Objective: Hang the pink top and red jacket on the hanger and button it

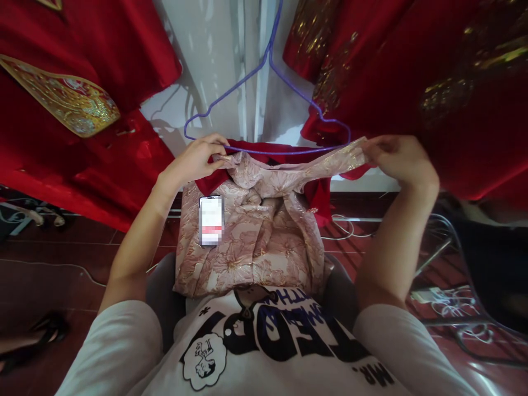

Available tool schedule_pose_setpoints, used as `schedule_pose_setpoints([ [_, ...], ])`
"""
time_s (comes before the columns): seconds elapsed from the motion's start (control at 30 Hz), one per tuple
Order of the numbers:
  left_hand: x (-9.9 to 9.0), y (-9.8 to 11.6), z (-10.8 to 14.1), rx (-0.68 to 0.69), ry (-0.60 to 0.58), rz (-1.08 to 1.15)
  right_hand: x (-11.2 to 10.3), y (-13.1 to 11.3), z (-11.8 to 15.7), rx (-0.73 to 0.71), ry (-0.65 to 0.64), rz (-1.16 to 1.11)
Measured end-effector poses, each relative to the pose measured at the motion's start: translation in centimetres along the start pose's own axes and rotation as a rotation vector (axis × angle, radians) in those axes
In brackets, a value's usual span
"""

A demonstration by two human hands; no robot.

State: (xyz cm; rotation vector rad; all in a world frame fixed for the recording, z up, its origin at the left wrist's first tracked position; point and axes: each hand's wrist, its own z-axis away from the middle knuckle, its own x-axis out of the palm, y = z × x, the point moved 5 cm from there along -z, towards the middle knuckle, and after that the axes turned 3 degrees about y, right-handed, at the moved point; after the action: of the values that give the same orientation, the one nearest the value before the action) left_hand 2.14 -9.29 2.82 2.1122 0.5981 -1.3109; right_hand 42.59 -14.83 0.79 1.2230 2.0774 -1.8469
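Observation:
A pale pink garment (284, 242) with a raised gold-edged floral pattern lies bunched over my lap. Its upper part is stretched sideways between my two hands. The fingers of my left hand (200, 159) are closed on its left end, and those of my right hand (398, 159) pinch the tip of its strap-like right end. Just beyond this stretched edge is a purple hanger (243, 82), its lower bar passing by my left fingertips; whether they touch it I cannot tell. A lit phone (211, 220) rests on the garment's left side. Red cloth (319, 195) shows behind the garment.
Red garments with gold decoration (82, 102) hang at left, and a sequined red one (445, 99) at right. White cables (449, 302) lie on the dark red floor beside a black chair (490, 264). A foot in a black shoe (51, 330) is at lower left.

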Motion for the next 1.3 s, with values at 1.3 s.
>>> schedule_pose_setpoints([
  [1.3,1.1,-17.6,3.6,-0.327,0.709,0.342,7.2,-6.7,-2.4,-0.532,0.25,-0.12],
])
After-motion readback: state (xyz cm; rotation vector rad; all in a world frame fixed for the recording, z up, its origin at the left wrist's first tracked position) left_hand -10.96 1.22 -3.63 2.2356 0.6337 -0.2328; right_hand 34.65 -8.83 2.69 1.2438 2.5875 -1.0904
